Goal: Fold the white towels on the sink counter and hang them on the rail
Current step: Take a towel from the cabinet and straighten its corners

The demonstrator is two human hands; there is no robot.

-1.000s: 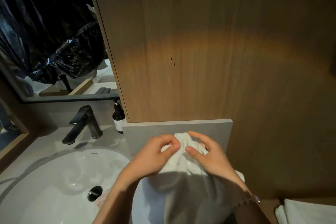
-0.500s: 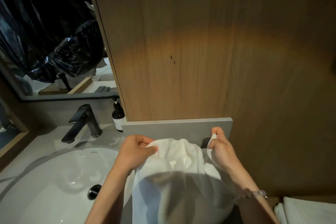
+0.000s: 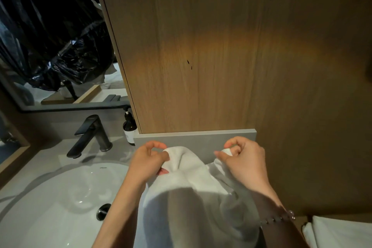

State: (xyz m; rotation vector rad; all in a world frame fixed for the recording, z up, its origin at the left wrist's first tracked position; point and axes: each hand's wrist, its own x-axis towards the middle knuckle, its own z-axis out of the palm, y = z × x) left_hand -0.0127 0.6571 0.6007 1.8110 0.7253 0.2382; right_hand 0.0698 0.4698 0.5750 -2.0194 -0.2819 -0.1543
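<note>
- Head view: a white towel (image 3: 193, 197) is held up by its top edge between both hands, in front of the grey upstand (image 3: 191, 137) at the foot of the wooden wall panel (image 3: 221, 56), to the right of the basin.
- Between the two grips the edge sags in a soft fold, and the rest hangs down toward the person; its lower part is in shadow, and whether it touches the counter cannot be told.
- The left hand (image 3: 149, 159) pinches one corner between thumb and forefinger, with the other fingers curled under the cloth.
- The right hand (image 3: 243, 159) pinches the other corner in the same way, fingers curled; a beaded bracelet (image 3: 281, 217) sits on that wrist.
- The hands are apart, level with each other.
- A second white towel (image 3: 342, 231) lies at the lower right, apart from the held one.
- To the left lies the white basin (image 3: 60, 197) with its dark drain (image 3: 103, 211).
- Behind the basin stand a black faucet (image 3: 90, 137) and a dark pump bottle (image 3: 129, 129), the bottle just beside the panel's edge.
- Above them a mirror (image 3: 50, 36) shows crumpled black plastic.
</note>
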